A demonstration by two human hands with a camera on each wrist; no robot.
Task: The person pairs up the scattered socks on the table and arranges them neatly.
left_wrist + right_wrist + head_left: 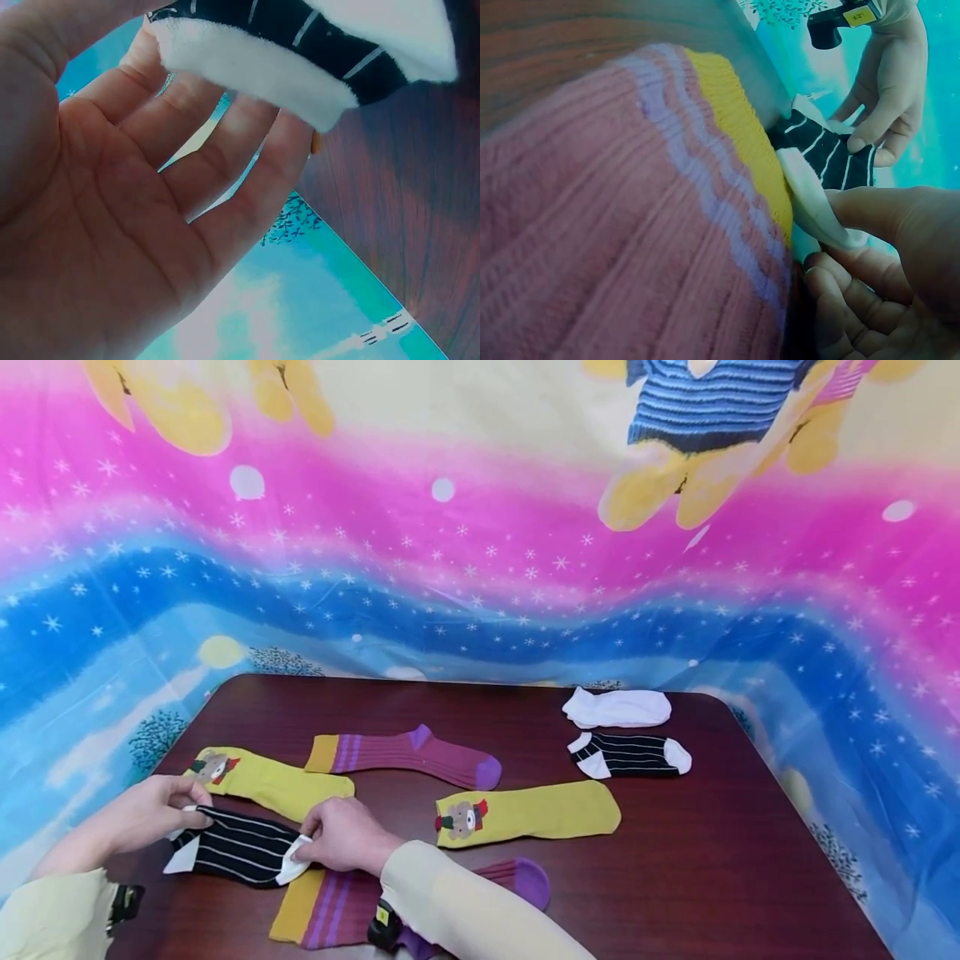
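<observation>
A black sock with white stripes [242,847] is stretched between both hands at the table's left front. The left hand [153,814] pinches its cuff end, thumb on top; in the left wrist view the left hand [165,165] has its fingers behind the white cuff [255,67]. The right hand [343,833] pinches the white toe; the right wrist view shows the right hand [885,270] with thumb and finger on that white toe [810,199]. Behind the sock lies a yellow bear sock [277,785]. A purple sock with a mustard cuff [337,906] lies partly under the right forearm.
Another purple sock [405,758] lies toward the back, and a second yellow bear sock [540,812] right of centre. At the back right are a white sock [622,708] and a black striped sock [633,755]. A patterned cloth [480,568] hangs behind the table [712,877].
</observation>
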